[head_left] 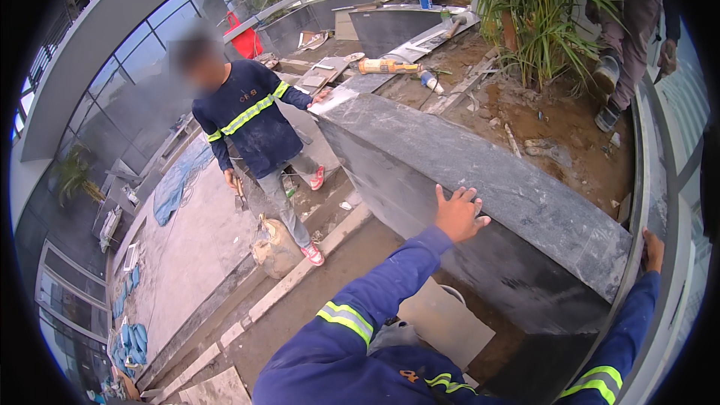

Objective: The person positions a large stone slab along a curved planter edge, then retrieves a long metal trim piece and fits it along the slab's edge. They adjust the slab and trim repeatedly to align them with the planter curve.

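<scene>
My left hand (459, 214) lies with fingers spread on the front edge of a dark grey stone slab (487, 157). The slab caps a low wall (420, 195) faced with dark stone. My right hand (653, 250) rests against a narrow ledge (654, 180) beside the slab's near right end, fingers stretched out and partly hidden. Neither hand holds a loose thing. At the slab's far left end, a co-worker's hand (320, 96) touches the top, where white dust lies. The co-worker's other hand holds a trowel (240, 193).
A tan sack (276, 246) stands by the co-worker's feet. Beyond the slab lie an orange power tool (388, 67) and a blue-and-white plug (431, 82). A leafy plant (525, 22) grows from the soil bed (551, 124). Below my left arm leans a beige board (442, 322).
</scene>
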`<state>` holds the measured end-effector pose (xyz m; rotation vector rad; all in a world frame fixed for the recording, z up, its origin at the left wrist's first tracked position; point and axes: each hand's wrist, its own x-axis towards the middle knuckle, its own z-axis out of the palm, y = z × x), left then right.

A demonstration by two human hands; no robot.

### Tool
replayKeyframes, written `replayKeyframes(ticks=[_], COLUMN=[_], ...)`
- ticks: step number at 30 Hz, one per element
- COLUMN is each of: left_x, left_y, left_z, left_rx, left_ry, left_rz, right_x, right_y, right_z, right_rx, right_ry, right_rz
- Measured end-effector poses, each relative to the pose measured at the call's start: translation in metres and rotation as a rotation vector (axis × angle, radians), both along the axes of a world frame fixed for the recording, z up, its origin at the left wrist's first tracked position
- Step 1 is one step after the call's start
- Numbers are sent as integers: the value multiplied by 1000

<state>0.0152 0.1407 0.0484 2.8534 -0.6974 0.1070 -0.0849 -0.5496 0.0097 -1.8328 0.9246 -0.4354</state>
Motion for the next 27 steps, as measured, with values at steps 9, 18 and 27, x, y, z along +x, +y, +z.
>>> replayKeyframes(ticks=[9,18,27], left_x=[0,-1,1], left_y=[-1,1,-1], left_z=[-1,0,7], left_rx=[20,20,56], left_ry=[-52,-57,-13], left_rz=[-13,-6,-24], right_x=[-7,-8,-14], right_y=[23,41,58], right_z=[21,34,48], right_rx=[-15,-9,-168], right_ry=[67,56,244], right_rz=[-77,-49,-126])
